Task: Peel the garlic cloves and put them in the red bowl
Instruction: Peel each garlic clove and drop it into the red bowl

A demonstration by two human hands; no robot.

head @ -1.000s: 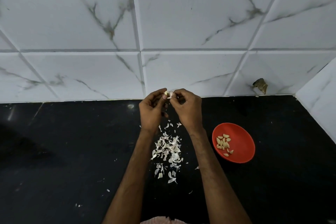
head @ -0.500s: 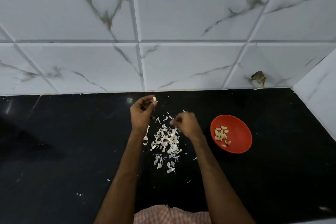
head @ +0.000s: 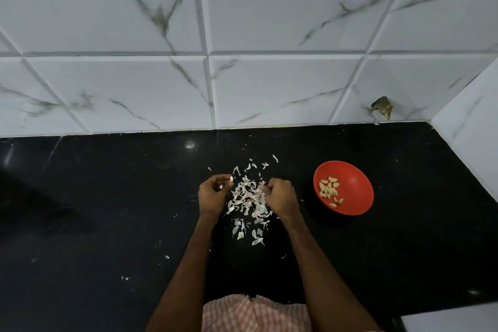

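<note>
Garlic clove (head: 231,178) sits pinched in left hand (head: 213,195) fingers; red bowl (head: 358,178) lies toward the table's right edge, nearer right hand (head: 280,198), curled on peels (head: 249,201).

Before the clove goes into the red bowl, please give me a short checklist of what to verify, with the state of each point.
1. Clove held at the left hand fingertips: ok.
2. Clove fully peeled: cannot tell, too small.
3. Right hand free of skins: cannot tell, it is closed at the skins pile.
4. Bowl upright on the counter, right of both hands: ok.
5. Room in the bowl beside the peeled cloves: ok.
6. Path to the bowl clear: not ok, the right hand lies between.
</note>
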